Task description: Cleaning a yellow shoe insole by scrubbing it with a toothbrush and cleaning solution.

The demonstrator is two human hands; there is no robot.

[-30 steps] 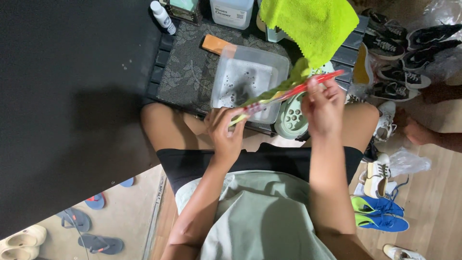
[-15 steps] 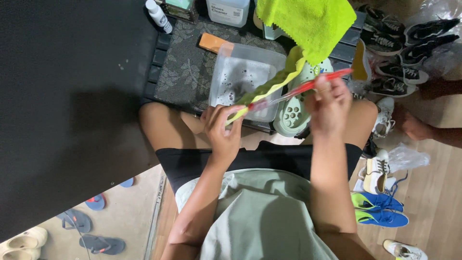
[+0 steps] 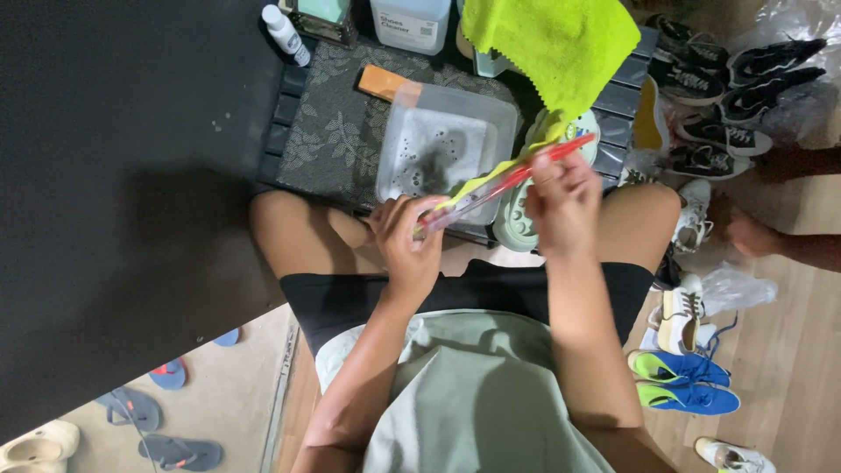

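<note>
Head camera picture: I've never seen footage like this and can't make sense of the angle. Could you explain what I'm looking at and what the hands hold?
The camera sits on a person's head and looks straight down, so you see their own lap, knees and two bare arms. There is no machine here. The left hand and the right hand together hold a thin yellow and red insole, one hand at each end. Just past it lies a pale green clog beside a clear plastic tub on a patterned mat. A bright yellow-green cloth hangs above. Pairs of shoes, including blue sneakers, stand on the wooden floor at the right.
</note>
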